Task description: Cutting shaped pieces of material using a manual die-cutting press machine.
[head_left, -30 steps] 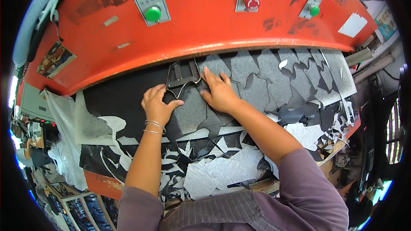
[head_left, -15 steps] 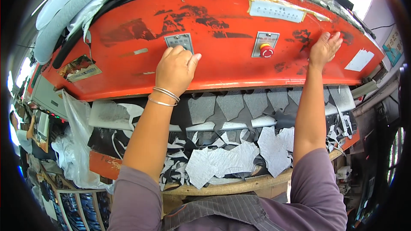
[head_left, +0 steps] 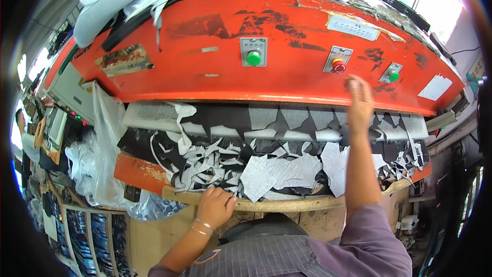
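My left hand (head_left: pixel 215 207) is low, by the worn wooden front rail (head_left: pixel 287 204). Its fingers are loosely bent with the thumb apart, and no object shows in it. My right hand (head_left: pixel 360 103) is raised in front of the red machine panel (head_left: pixel 205 84), slightly blurred, fingers stretched and holding nothing. Nearest it is a red stop button (head_left: pixel 339 65) in a yellow collar, with a green push button (head_left: pixel 393 76) to its right. Another green push button (head_left: pixel 253 58) sits left of centre. Pale grey cut pieces (head_left: pixel 287 173) lie on the bed below the panel.
White and black scraps (head_left: pixel 205 166) litter the bed's left half. Sheet material (head_left: pixel 297 118) with pointed edges extends under the panel. Clear plastic sheeting (head_left: pixel 105 149) hangs at the left. Rolled material (head_left: pixel 110 13) lies on top of the machine. Another person (head_left: pixel 31 136) is at the far left.
My left hand has come down from the left green button to the wooden rail, uncovering that button. My right hand has moved left and down, uncovering the right green button. The view has shifted.
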`<state>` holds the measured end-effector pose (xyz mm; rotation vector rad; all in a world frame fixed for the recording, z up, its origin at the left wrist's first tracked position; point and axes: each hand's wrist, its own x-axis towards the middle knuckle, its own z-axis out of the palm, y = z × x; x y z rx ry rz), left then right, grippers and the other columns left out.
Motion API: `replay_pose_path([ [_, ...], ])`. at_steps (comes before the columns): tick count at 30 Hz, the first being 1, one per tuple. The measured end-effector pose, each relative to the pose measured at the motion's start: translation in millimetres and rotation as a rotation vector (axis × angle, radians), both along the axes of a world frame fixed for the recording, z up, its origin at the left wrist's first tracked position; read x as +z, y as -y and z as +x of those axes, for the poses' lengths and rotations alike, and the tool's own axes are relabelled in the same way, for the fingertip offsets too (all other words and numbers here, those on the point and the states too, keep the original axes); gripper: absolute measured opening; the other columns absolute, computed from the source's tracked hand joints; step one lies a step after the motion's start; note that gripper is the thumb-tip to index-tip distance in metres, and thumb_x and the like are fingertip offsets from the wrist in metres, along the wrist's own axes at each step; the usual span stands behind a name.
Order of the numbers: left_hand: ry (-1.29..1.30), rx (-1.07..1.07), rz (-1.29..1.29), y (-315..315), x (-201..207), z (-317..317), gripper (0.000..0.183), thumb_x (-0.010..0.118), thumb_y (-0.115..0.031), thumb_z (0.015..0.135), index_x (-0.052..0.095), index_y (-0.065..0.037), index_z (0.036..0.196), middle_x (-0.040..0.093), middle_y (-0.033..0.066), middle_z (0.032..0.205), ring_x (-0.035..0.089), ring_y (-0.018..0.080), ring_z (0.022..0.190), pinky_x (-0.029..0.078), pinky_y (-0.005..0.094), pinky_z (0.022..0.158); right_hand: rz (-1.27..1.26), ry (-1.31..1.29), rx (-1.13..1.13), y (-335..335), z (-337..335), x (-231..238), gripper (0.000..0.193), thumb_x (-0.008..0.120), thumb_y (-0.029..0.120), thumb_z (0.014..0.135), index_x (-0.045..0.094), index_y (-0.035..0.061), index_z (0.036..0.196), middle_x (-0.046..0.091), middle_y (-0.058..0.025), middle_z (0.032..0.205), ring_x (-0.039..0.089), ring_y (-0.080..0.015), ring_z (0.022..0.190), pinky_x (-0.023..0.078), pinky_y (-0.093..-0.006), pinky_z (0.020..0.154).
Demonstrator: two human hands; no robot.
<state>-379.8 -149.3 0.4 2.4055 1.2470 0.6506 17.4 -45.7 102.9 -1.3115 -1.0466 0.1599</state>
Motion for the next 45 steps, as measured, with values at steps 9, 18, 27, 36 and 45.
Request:
replay_pose_path([
  [9,0.027,0.162,0.151,6,-18,-4,0.015,0.066,-0.022,0.076,0.062,-0.011,0.066,0.051,0.0041,0.068,0.05,0.0259,0.071,0.04,0.0404,0.067,-0.548,0.265,0.778,11,-176,-39,0.03,0.066,0.026,0.085,0.067,0.0019,0.102,0.069,-0.0164,0.098,0.066,-0.0307,0.087,0.051,-0.0377,0.078],
  [18,0.015,-0.186,-0.255,-53,-13,-9,0.024,0.069,-0.032,0.081,0.072,-0.009,0.085,0.064,0.0056,0.076,0.059,0.0256,0.076,0.046,0.036,0.072,-0.623,0.64,0.216,-107,-115,-94,0.063,0.063,0.048,0.084,0.056,-0.0009,0.122,0.06,-0.019,0.123,0.059,-0.0316,0.111,0.046,-0.0426,0.091],
  [27,0.563,-0.106,-0.746,-164,-12,78,0.023,0.061,-0.02,0.093,0.067,-0.001,0.104,0.066,0.0006,0.083,0.054,0.0063,0.074,0.047,0.024,0.071,-1.18,0.785,0.114,-181,-151,-84,0.07,0.065,0.049,0.073,0.051,0.0034,0.125,0.058,-0.0158,0.122,0.048,-0.0305,0.123,0.037,-0.0562,0.096],
  [36,1.063,-0.051,-0.944,-171,-35,109,0.079,0.067,-0.036,0.086,0.029,0.004,0.143,0.038,0.0227,0.144,0.036,0.0304,0.135,0.032,0.0373,0.108,-0.358,-0.504,0.88,-48,-86,-98,0.071,0.07,0.032,0.063,0.043,0.007,0.124,0.06,-0.0104,0.099,0.06,-0.0212,0.089,0.049,-0.0346,0.079],
  [45,0.374,0.121,-0.116,-260,-69,128,0.078,0.076,-0.027,0.07,0.042,-0.004,0.137,0.045,0.0183,0.134,0.05,0.0368,0.113,0.039,0.0414,0.101,-0.488,-0.699,0.755,65,-112,-122,0.063,0.074,0.022,0.073,0.041,0.0028,0.123,0.063,-0.0175,0.099,0.063,-0.0312,0.097,0.049,-0.0458,0.091],
])
